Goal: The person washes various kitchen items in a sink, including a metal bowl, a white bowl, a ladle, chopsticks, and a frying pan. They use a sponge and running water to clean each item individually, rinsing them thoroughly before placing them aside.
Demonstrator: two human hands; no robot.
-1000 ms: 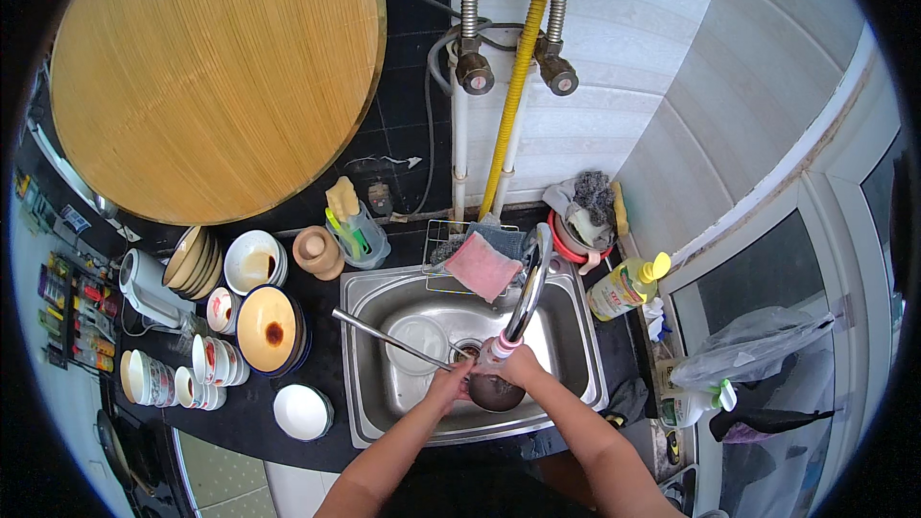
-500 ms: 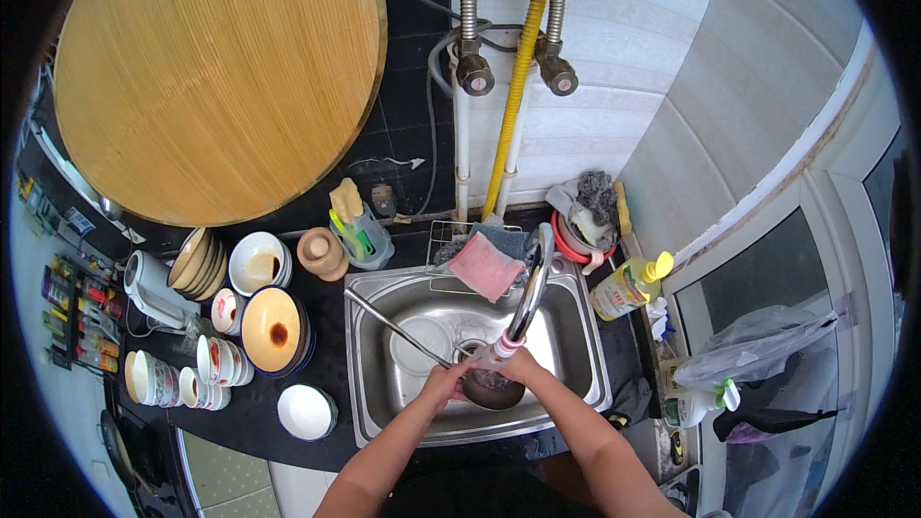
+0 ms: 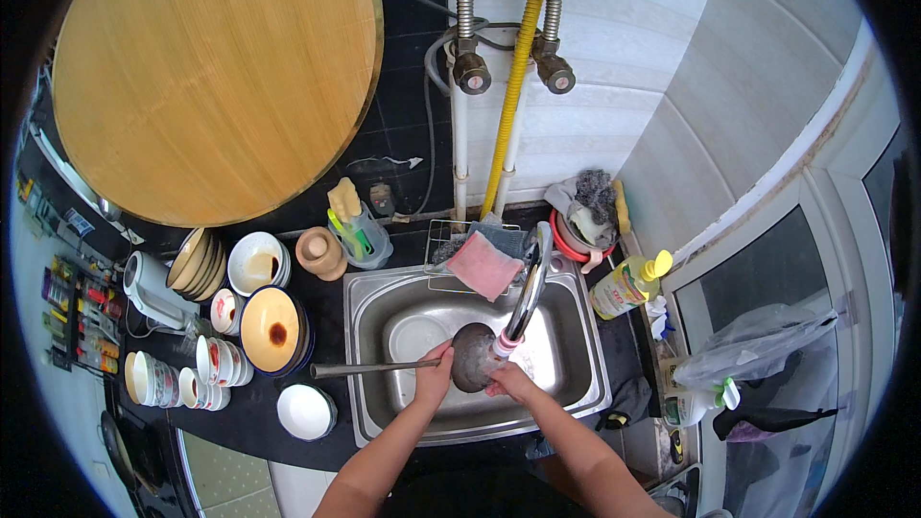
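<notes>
The counter (image 3: 251, 414) is bearing the sink (image 3: 357, 364), several stacks of bowls (image 3: 271, 312), a white bowl (image 3: 305, 411), a jar (image 3: 321, 253), a tub (image 3: 376, 247), a white appliance (image 3: 152, 290) and a bottle (image 3: 619, 291)

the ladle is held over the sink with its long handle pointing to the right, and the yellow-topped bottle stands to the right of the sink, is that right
Not quite: in the head view the long handle points to the left, not the right. The ladle is held over the sink, and the yellow-topped bottle stands to its right.
</notes>
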